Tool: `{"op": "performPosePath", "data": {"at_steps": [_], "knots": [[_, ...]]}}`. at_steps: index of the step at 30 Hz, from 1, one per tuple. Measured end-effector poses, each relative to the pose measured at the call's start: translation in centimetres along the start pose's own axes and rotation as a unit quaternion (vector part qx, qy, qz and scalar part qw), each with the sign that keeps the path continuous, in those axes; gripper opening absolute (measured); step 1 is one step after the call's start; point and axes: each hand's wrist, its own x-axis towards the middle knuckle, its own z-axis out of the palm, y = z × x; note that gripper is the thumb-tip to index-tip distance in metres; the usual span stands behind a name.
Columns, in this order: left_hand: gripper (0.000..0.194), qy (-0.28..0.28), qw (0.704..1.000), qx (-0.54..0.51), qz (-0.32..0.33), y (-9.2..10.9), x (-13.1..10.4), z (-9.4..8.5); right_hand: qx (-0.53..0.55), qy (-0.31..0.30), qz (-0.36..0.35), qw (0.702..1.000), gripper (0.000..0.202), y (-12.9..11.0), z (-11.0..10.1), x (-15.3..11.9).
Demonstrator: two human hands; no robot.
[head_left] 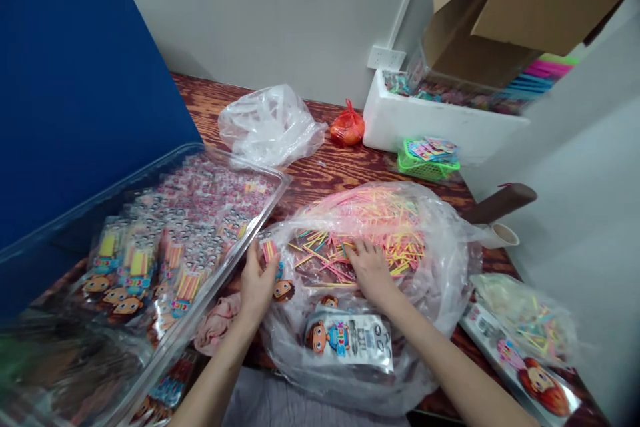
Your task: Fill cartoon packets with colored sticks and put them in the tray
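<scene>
My left hand (257,283) holds a small clear packet (273,260) with a few coloured sticks in it and a cartoon face printed at the bottom. My right hand (371,268) rests fingers-down in a heap of loose pink, yellow and green sticks (385,223) lying inside a big clear plastic bag (450,260). In front of that hand lies a stack of empty printed packets (350,341). To the left, a clear plastic tray (260,213) holds several rows of filled packets (165,247).
A crumpled clear bag (270,123), a small orange bag (347,128), a green basket of cards (427,159) and a white foam box (440,123) stand at the back of the wooden table (330,173). Cardboard box (510,7) above. Another stick bag (530,320) lies at right.
</scene>
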Motion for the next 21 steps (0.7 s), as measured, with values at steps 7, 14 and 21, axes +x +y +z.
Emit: {"op": "performPosePath", "data": {"at_steps": [7, 14, 21], "knots": [[0.080, -0.033, 0.984, 0.173, 0.025, 1.0, -2.2, -1.3, -0.011, -0.023, -0.006, 1.000, 0.021, 0.0, 0.5, 1.1], [0.082, -0.054, 0.964, 0.251, 0.067, 0.4, -0.8, -2.0, 0.063, -0.008, 0.021, 0.998, 0.024, 1.6, -0.3, -0.3], [0.075, -0.017, 0.949, 0.297, 0.102, 0.9, -2.5, -2.5, 0.306, -0.028, 0.094, 0.947, 0.016, 3.1, 0.1, -0.5]]}}
